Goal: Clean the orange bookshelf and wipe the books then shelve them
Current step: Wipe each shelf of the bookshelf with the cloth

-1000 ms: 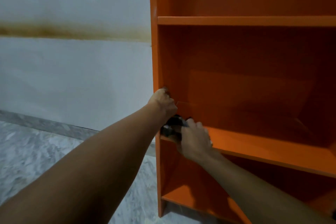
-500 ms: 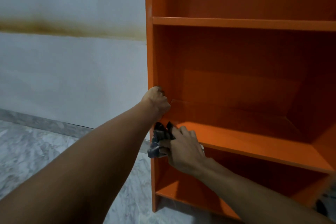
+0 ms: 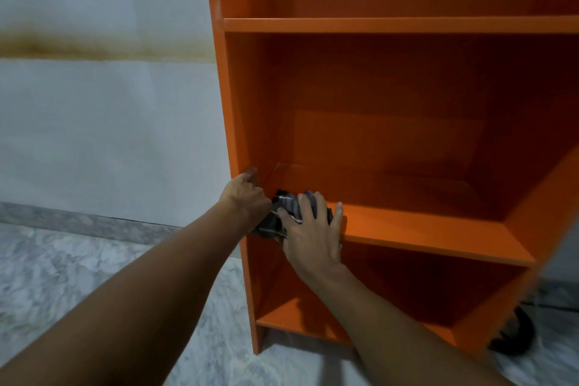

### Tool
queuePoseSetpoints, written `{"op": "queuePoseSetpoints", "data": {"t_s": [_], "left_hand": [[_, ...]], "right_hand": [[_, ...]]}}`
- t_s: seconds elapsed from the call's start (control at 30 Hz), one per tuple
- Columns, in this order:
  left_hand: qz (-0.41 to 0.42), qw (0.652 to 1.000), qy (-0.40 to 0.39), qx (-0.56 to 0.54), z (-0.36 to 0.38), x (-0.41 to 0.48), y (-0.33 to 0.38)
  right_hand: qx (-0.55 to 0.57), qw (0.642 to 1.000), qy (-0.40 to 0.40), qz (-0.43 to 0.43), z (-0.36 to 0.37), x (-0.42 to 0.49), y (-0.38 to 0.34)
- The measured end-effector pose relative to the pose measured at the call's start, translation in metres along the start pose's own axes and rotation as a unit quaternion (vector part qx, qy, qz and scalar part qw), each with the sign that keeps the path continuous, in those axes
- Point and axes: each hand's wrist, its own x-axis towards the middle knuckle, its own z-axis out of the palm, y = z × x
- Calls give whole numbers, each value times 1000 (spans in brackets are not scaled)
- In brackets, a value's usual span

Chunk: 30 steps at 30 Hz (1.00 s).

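The orange bookshelf stands upright in front of me with bare shelves. My left hand grips the front edge of its left side panel at the level of the middle shelf. My right hand presses a dark striped cloth onto the front left corner of the middle shelf, fingers spread over the cloth. Part of the cloth hangs over the shelf's front edge. No books are in view.
A white wall with a brown stain band is left of the bookshelf. The floor is grey marble. A dark curved object lies on the floor by the bookshelf's lower right corner.
My right hand has moved the cloth from the shelf's front edge up onto the corner of the middle shelf. My left hand keeps its hold on the side panel.
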Motion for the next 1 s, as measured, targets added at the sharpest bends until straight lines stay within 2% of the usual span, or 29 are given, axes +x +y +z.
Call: {"op": "queuePoseSetpoints", "data": {"t_s": [0.2,0.37,0.67,0.8,1.0], "left_hand": [[-1,981,-30,-193,4,13,44],[62,965,9,-253,-34,25,89],[157,936,46,-312,-102,61,165],[173,932,63,-312,-138,70,200],[167,941,19,-295,-162,80,218]], "right_hand": [[-68,997,16,17,-8,-29,67],[-91,994,14,66,-23,-53,111],[-180,960,-11,216,-48,-102,204],[-194,949,-32,248,-60,-119,234],[-197,937,-41,286,-74,-134,246]]}}
